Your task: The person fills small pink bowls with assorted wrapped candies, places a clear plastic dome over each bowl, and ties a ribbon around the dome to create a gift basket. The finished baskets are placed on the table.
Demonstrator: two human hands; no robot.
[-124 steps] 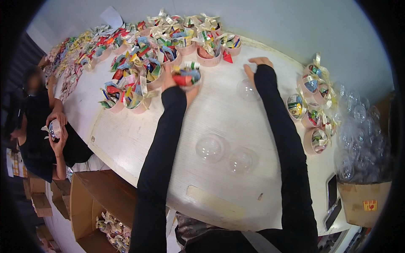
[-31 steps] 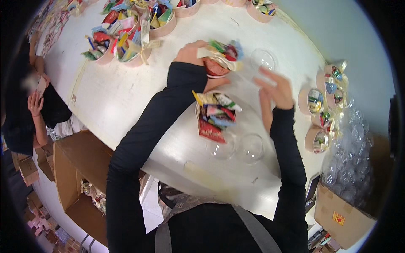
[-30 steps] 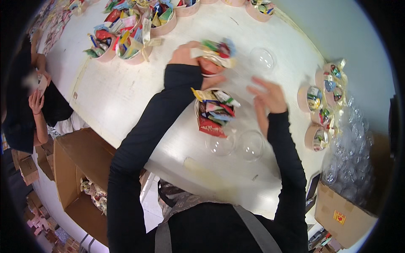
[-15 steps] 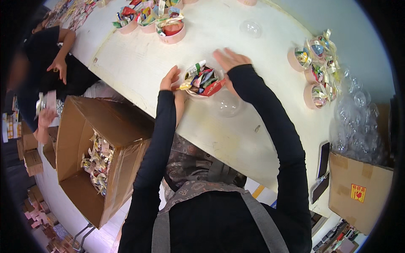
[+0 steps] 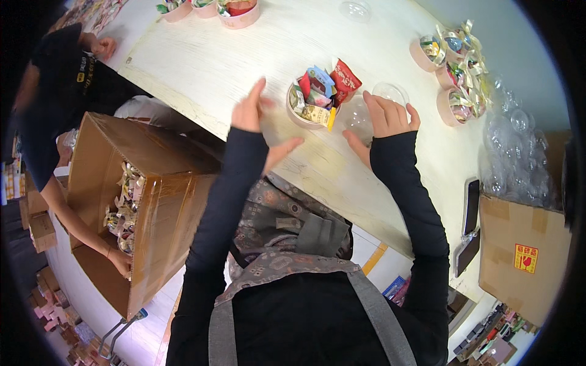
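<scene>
A round pale pink tub [image 5: 303, 118] stands upright on the table, filled with small snack packets; a red packet [image 5: 346, 80] leans out over its far right side. My left hand [image 5: 253, 116] hovers to the tub's left, fingers and thumb spread, holding nothing and slightly blurred. To the tub's right is my right hand [image 5: 384, 119], its thumb and fingers apart. A clear plastic dome [image 5: 356, 117] sits between that hand and the tub; whether the fingers touch it I cannot tell. Just beyond those fingertips lies another clear dome [image 5: 390, 91].
Filled pink tubs [image 5: 239, 19] stand at the far left, more with ribbons [image 5: 455, 108] at the right. Clear domes [image 5: 519, 146] are heaped above a carton [image 5: 522, 256]. A phone [image 5: 471, 206] lies at the table's right edge. Leftward, a co-worker's arm [image 5: 91, 235] reaches into an open box [image 5: 162, 146].
Both my hands have come away from the tub. The packets sit differently, with the red one now sticking out at the far right. The co-worker has reached into the box.
</scene>
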